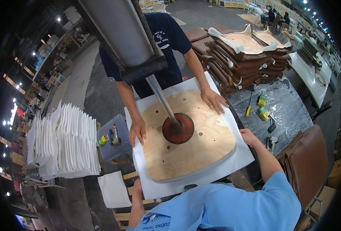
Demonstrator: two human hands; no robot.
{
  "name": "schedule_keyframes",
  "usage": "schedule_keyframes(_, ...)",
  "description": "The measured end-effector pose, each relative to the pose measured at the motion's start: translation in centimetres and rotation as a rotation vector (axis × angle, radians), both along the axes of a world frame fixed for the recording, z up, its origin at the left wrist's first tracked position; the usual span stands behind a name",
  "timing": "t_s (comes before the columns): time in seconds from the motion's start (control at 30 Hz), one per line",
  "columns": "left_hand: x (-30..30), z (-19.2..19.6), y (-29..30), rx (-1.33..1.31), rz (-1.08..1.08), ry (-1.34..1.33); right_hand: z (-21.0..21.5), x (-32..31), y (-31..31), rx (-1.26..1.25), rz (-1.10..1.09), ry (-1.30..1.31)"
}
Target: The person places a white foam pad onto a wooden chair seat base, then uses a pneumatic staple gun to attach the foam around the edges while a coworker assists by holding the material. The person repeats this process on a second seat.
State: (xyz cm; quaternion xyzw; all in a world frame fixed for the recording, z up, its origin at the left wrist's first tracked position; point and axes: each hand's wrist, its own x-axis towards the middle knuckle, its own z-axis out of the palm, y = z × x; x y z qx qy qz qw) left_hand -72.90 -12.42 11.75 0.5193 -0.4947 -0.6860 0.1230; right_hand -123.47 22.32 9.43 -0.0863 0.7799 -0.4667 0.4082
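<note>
Gripping the right edge of the white sheet, under the wooden panel, with right hand, and resting left hand, too hidden to say whether closed, at the opposite, near-left corner.

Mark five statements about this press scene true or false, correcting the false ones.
The round red press plate stands over the plywood panel. True.
The person's left hand holds a hammer. False: it is at the white padding sheet's near-left corner.
The person's right hand is at that sheet's right edge. True.
The sheet covers the plywood's top. False: it lies underneath.
A yellow-handled screwdriver lies on the right-hand table. True.
</note>
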Motion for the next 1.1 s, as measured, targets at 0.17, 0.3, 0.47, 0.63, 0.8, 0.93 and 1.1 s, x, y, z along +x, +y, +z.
schedule_keyframes(0.17, 0.6, -0.4, 0.0, 0.115, 0.107, 0.045, -0.6, 0.1, -0.1, -0.036, -0.038, -0.071)
schedule_keyframes(0.3, -0.3, -0.9, -0.3, 0.263, 0.094, 0.134, -0.5, -1.2, 1.5, -0.063, -0.056, -0.06)
schedule_keyframes(0.47, 0.8, -1.0, 0.3, 0.309, 0.111, 0.16, 0.1, -0.4, 0.2, -0.069, 0.036, -0.042)
schedule_keyframes(0.63, 0.5, -2.1, 0.1, 0.25, 0.018, 0.191, 0.6, -0.8, 0.4, -0.066, 0.06, 0.03)
schedule_keyframes(0.8, 1.3, -2.5, -0.2, 0.181, 0.006, 0.115, 1.2, -1.1, 0.6, -0.046, 0.12, 0.038)
schedule_keyframes(0.93, 1.8, -0.9, -1.5, 0.055, -0.093, -0.155, 3.5, -0.9, 0.1, 0.065, 0.267, 0.182)
schedule_keyframes(1.1, 0.9, 5.3, -4.1, -0.973, -0.136, -0.764, 8.8, -0.5, -2.3, 0.195, 0.395, 0.906)
